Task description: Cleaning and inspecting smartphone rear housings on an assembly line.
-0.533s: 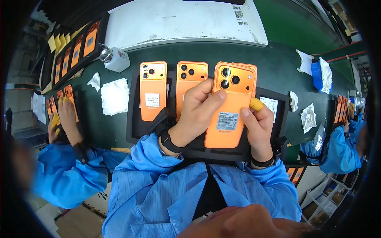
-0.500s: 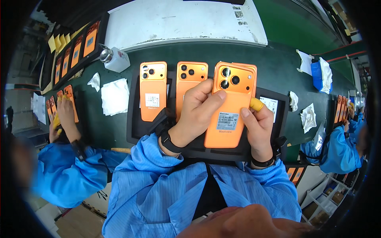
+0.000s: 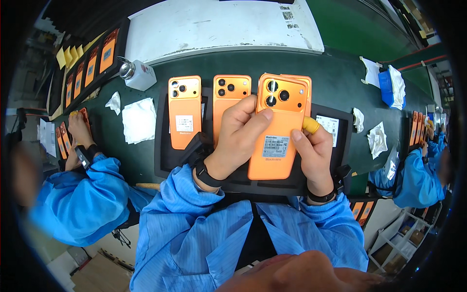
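Note:
An orange smartphone (image 3: 276, 124), back side up with three camera lenses and a silver label, is held between both my hands above a black foam tray (image 3: 168, 163). My left hand (image 3: 237, 134) grips its left edge, the thumb lying beneath the lenses. On the right edge, my right hand (image 3: 314, 153) closes with its thumb beside the label; a yellow finger cot covers one finger. Two more orange phones, one at left (image 3: 185, 104) and one in the middle (image 3: 232, 87), lie in the tray. Another orange phone (image 3: 305, 82) shows partly behind the held one.
Left of the tray are a white cloth (image 3: 139, 120) and a white pump bottle (image 3: 138, 75). Crumpled tissues (image 3: 377, 139) and a blue box (image 3: 386, 88) lie on the right. Co-workers in blue sleeves (image 3: 87, 199) handle orange phones on both sides. A white board (image 3: 224, 27) stands behind.
The held phone and my hands appear slightly further left and up, along with the whole view. The co-worker at left has moved a hand up over the phones there.

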Motion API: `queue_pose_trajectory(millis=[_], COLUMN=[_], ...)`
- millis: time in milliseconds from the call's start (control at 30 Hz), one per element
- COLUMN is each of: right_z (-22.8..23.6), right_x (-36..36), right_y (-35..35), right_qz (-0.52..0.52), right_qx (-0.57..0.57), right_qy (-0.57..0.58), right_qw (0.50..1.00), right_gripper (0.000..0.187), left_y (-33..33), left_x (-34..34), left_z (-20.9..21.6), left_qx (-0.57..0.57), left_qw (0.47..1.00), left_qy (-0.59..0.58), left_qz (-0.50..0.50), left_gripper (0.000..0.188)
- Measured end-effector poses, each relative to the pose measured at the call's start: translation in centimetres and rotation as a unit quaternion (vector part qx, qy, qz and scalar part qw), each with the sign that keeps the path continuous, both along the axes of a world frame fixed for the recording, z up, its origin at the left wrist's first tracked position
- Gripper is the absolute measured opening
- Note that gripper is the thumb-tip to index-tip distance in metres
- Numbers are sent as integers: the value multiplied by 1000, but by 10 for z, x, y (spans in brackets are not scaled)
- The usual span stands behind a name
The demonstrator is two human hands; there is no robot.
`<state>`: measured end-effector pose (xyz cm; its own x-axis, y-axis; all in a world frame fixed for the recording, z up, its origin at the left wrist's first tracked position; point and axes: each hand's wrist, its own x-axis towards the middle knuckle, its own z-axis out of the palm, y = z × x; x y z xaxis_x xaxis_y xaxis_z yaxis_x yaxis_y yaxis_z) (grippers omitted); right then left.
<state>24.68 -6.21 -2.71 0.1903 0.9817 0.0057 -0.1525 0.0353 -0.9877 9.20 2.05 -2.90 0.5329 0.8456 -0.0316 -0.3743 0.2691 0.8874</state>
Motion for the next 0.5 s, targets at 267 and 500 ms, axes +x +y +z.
queue_pose_trajectory(millis=[267,500], right_z=[0,0], right_x=[-1,0], right_y=[1,1], right_qz=[-4,0], right_qx=[-1,-2], right_qy=[-4,-18], right_qw=[1000,1000], right_gripper=[28,29], left_y=[-1,1], left_x=[3,-1], left_z=[5,0], left_qx=[-19,3], left_qw=[999,1000], left_qy=[-24,3], left_qz=[15,-5], left_gripper=[16,26])
